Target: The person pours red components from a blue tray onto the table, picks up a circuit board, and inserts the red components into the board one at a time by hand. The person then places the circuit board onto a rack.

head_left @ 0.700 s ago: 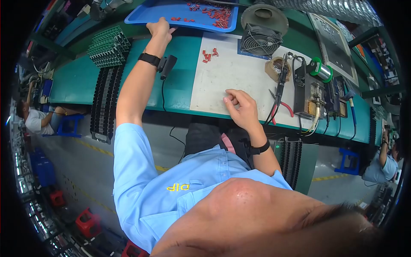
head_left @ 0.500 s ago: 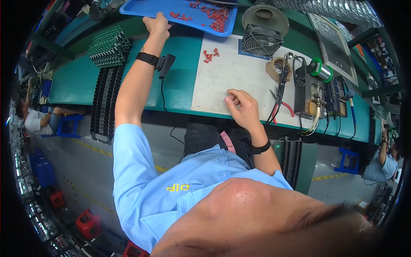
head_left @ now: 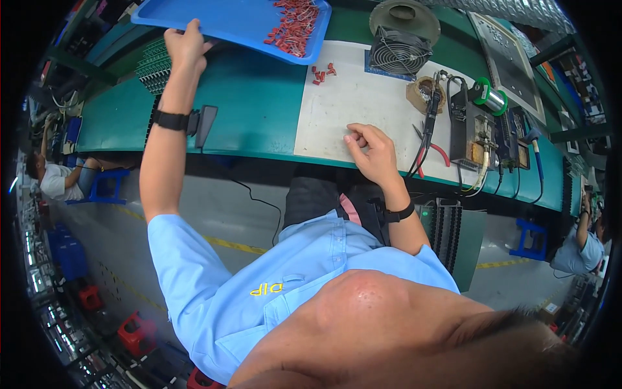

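Observation:
My left hand [head_left: 186, 47] grips the near edge of a blue plastic tray [head_left: 214, 26] at the far left of the bench. The tray is tilted, and many small red components with wire leads [head_left: 295, 29] are heaped at its right end. My right hand [head_left: 374, 152] rests at the near edge of a white work sheet [head_left: 330, 120], its fingers loosely curled and apart, with nothing in them. Several loose red components [head_left: 322, 74] lie on the sheet's far left part, just below the tray.
A small fan [head_left: 401, 53] stands at the sheet's far side. To the right are a soldering iron [head_left: 432, 107], red-handled pliers [head_left: 440, 154], a solder spool [head_left: 490, 97] and a soldering station [head_left: 478, 139]. Green circuit boards [head_left: 153, 68] stand behind my left arm. Other people sit at both sides.
My left hand has moved left with the tray. The red components inside have gathered into a heap at its right end. My right hand has hardly moved.

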